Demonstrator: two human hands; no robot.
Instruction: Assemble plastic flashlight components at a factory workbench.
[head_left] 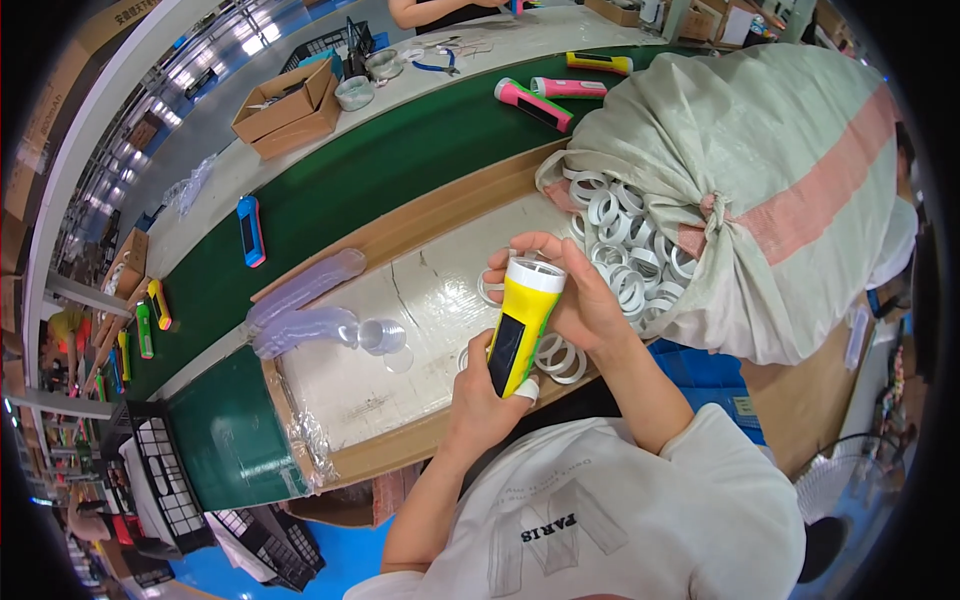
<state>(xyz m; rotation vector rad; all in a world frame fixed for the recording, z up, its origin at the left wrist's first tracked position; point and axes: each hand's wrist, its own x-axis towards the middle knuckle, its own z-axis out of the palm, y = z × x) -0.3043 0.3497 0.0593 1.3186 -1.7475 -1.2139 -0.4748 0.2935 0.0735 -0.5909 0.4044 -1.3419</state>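
My left hand (pixel 477 408) is wrapped round the handle of a yellow flashlight (pixel 538 292) with a dark panel and green edges. The flashlight stands tilted, its head up and away from me. Around that head, my right hand (pixel 590 305) curls its fingers against the white ring (pixel 534 274) at the rim. Part of the right fingers is hidden behind the head. A loose white ring shows by those fingertips; whether they touch it I cannot tell. More white rings (pixel 562 360) lie just beyond my wrists.
A large woven sack (pixel 760 190) spills white rings (pixel 622 250) at the right. Stacked clear lenses (pixel 380 337) in plastic sleeves lie in the cardboard-edged tray (pixel 400 400). Beyond, a green conveyor belt (pixel 330 190) carries several flashlights. Across it are a cardboard box (pixel 290 105) and another person's arm (pixel 430 12).
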